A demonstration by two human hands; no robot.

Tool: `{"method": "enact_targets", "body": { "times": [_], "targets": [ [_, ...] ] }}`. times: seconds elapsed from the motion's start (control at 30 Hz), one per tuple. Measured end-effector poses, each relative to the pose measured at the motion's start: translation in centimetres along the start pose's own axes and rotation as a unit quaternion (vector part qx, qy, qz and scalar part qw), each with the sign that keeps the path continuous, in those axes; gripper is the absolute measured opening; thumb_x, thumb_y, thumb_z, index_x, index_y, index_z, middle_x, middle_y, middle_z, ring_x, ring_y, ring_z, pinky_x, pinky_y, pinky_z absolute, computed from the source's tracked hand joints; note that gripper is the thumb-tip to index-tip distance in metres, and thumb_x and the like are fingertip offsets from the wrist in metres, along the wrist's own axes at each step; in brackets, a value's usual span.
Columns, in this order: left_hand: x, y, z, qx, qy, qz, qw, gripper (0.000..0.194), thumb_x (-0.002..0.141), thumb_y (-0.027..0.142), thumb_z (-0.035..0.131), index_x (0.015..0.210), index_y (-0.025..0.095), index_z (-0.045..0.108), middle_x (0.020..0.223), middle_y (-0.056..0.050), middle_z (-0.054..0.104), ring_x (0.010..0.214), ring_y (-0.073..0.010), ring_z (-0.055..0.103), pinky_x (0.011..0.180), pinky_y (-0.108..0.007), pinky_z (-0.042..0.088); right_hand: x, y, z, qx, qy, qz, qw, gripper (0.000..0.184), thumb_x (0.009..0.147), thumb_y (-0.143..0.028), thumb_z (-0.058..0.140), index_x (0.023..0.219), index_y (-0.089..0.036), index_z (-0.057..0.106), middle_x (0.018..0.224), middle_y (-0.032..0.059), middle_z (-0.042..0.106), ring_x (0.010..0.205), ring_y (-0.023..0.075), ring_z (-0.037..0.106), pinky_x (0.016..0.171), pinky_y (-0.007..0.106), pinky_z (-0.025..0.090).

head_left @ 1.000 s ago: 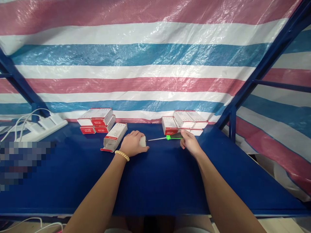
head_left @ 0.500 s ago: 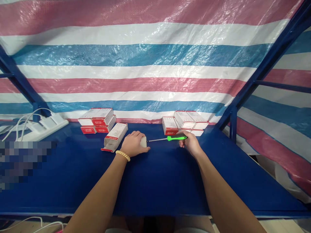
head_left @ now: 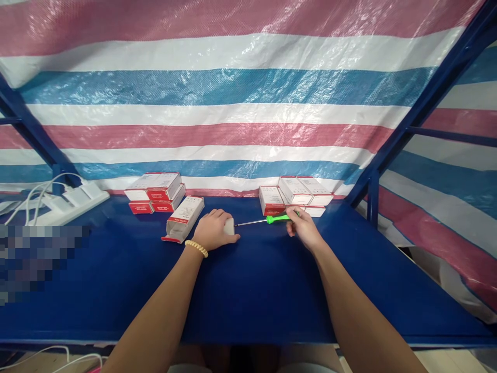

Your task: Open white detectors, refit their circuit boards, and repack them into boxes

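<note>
My left hand is closed around a small white device, most of it hidden under the palm and fingers. Between the thumb and fingers of my right hand is the handle end of a green screwdriver. Its thin metal shaft points left, and the tip is at the right end of the white device. Just left of my left hand lies an open white and red box, with its end flap folded out towards me.
Stacked white and red boxes stand at the back left, and more boxes at the back right. A white power strip with plugs and cables lies far left. Blue frame posts and a striped sheet bound the blue table.
The screwdriver's handle has tilted up slightly at its right end, and my right fingers have shifted around it. My left hand and the white device stay in place.
</note>
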State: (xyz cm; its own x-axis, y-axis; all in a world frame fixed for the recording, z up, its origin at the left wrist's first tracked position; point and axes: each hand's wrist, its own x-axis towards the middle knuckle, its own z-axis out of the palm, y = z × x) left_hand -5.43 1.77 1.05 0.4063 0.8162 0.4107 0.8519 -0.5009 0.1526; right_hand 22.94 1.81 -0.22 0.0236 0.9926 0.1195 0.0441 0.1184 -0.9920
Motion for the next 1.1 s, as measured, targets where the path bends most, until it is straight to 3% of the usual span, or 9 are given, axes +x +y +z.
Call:
{"method": "enact_targets", "body": {
  "times": [0.2,0.47,0.53,0.6,0.7,0.83,1.1],
  "targets": [
    [-0.01,0.11,-0.14,0.003,0.000,0.002,1.000,0.048,0.066,0.054,0.068,0.100,0.020,0.063,0.102,-0.006,0.065,0.100,-0.0261,0.058,0.091,-0.040,0.047,-0.12,-0.03,-0.19,-0.077,0.007,-0.021,0.997,0.042,0.083,-0.062,0.051,0.073,-0.021,0.050,0.031,-0.0070,0.041,0.029,0.0100,0.038,0.037,0.022,0.030],
    [0.00,0.06,-0.05,-0.001,0.004,0.003,1.000,0.049,0.065,0.055,0.068,0.100,0.020,0.063,0.100,-0.006,0.065,0.099,-0.0266,0.058,0.090,-0.041,0.047,-0.07,0.00,-0.54,-0.073,0.012,-0.010,0.997,0.046,0.081,-0.058,0.052,0.058,-0.019,0.053,0.035,-0.0011,0.047,0.034,0.0114,0.043,0.041,0.025,0.032],
    [-0.01,0.05,-0.04,0.002,0.004,0.002,1.000,0.050,0.066,0.055,0.068,0.100,0.019,0.063,0.101,-0.006,0.064,0.099,-0.0265,0.058,0.090,-0.041,0.047,0.02,0.12,-0.62,-0.024,-0.016,-0.011,1.000,0.040,0.082,-0.053,0.049,0.063,-0.018,0.057,0.038,0.0009,0.052,0.037,0.0126,0.046,0.040,0.025,0.032],
    [-0.01,0.04,-0.05,0.004,0.003,0.000,1.000,0.050,0.066,0.055,0.067,0.100,0.019,0.063,0.102,-0.006,0.064,0.099,-0.0264,0.057,0.090,-0.041,0.047,0.05,0.17,-0.63,0.030,-0.041,-0.011,0.999,0.032,0.080,-0.046,0.048,0.080,-0.017,0.061,0.041,0.0004,0.055,0.038,0.0141,0.048,0.040,0.025,0.032],
    [0.00,0.02,-0.04,0.006,0.000,-0.002,1.000,0.050,0.065,0.056,0.067,0.100,0.020,0.063,0.101,-0.006,0.064,0.099,-0.0264,0.057,0.089,-0.041,0.047,-0.03,0.10,-0.49,0.059,-0.041,0.006,0.997,0.030,0.077,-0.040,0.051,0.098,-0.019,0.056,0.043,-0.0028,0.056,0.038,0.0139,0.049,0.040,0.024,0.032],
    [0.00,-0.04,-0.02,0.006,0.000,-0.002,1.000,0.050,0.066,0.055,0.067,0.100,0.019,0.063,0.102,-0.006,0.064,0.099,-0.0259,0.057,0.089,-0.040,0.047,-0.10,0.08,-0.29,0.032,-0.029,0.025,0.999,0.031,0.079,-0.052,0.053,0.088,-0.022,0.049,0.040,-0.0054,0.052,0.036,0.0118,0.045,0.040,0.022,0.031],
    [-0.04,-0.06,-0.05,0.005,-0.001,-0.009,1.000,0.049,0.067,0.054,0.067,0.100,0.019,0.064,0.101,-0.006,0.065,0.099,-0.0258,0.058,0.090,-0.040,0.048,0.01,0.01,-0.39,-0.054,-0.026,-0.022,0.998,0.043,0.082,-0.063,0.049,0.073,-0.022,0.044,0.032,-0.0074,0.042,0.031,0.0110,0.040,0.040,0.023,0.032]
  ]
}}
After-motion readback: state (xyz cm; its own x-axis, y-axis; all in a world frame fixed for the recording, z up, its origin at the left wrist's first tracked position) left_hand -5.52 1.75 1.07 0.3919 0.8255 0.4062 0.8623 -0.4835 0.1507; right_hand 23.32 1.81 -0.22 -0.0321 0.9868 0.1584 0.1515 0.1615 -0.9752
